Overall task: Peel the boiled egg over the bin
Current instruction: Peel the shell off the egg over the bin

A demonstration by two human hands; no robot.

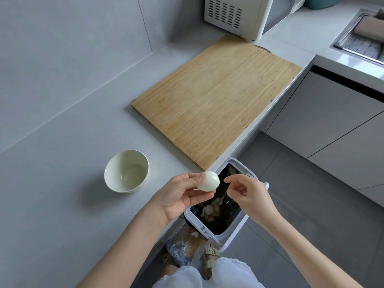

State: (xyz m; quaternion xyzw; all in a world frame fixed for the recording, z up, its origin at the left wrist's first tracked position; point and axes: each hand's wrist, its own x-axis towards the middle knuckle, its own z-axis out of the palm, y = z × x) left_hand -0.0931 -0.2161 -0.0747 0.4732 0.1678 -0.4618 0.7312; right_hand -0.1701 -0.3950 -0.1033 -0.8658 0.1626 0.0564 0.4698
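light: bright, soft, even daylight tone | shadows: faint soft one under the bowl (126, 171), another along the near edge of the cutting board (216, 104) | glare: none | focus: mostly sharp (slight softness overall) | distortion: wide-angle bending of the countertop (62, 163) lines near frame edges

The bin (235, 229) stands on the floor against the counter (62, 163) edge. Just above its near-left rim, the left hand (178, 194) holds the egg (208, 181); the right hand (247, 191) hovers over the bin's opening, just right of the egg and apart from it. Shell pieces (209, 210) lie inside the bin. Left of the bin, on the counter, sits a bowl (126, 171). Behind the bin lies a cutting board (216, 100), with a microwave (245, 15) beyond it.
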